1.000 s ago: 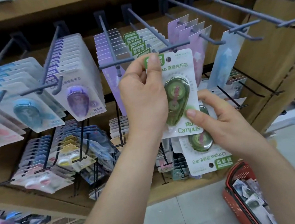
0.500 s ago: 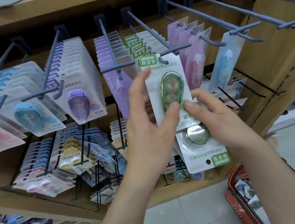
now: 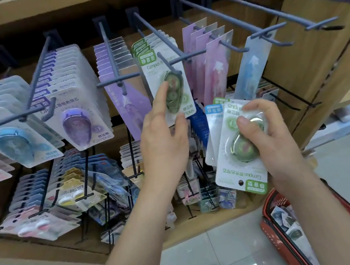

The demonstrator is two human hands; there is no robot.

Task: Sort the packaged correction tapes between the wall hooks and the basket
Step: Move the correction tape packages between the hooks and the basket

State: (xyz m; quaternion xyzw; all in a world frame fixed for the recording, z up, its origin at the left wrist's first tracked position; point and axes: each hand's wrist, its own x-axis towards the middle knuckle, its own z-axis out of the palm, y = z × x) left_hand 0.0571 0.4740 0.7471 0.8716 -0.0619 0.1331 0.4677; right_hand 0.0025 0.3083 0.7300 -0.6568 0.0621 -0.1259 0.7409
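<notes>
– On the far hook (image 3: 158, 34) in the middle of the rack, what's different from a second ago?
– The hung pack (image 3: 171, 88) is threaded on it now and dangles at the front of the green row. A second ago the left hand was pinching its top edge and feeding the hole over the tip
– And the left hand (image 3: 163, 138) now?
– Fingers straight, gripping nothing. The forefinger just touches the clear bubble and the thumb sits by the card's bottom edge. My guess is that it's steadying the card or letting go
– The right hand (image 3: 273, 133)?
– It has dropped away to the right and grips a spare pack (image 3: 240, 172). That one is green too, upside down, with the thumb pressed on its bubble. A blue-topped pack (image 3: 211, 114) is fanned out behind it in the same grip. Whether more are tucked in there I cannot tell
– So where does that leave the job?
– One green pack has reached its row. The spare probably needs turning upright before it can follow
– What about the basket (image 3: 267, 231)?
– Red, on the floor at the near right, only partly in view. Loose packs (image 3: 291, 226) lie jumbled inside, too blurred to count or to sort by colour. With those waiting, I'd say plenty of sorting remains
</notes>
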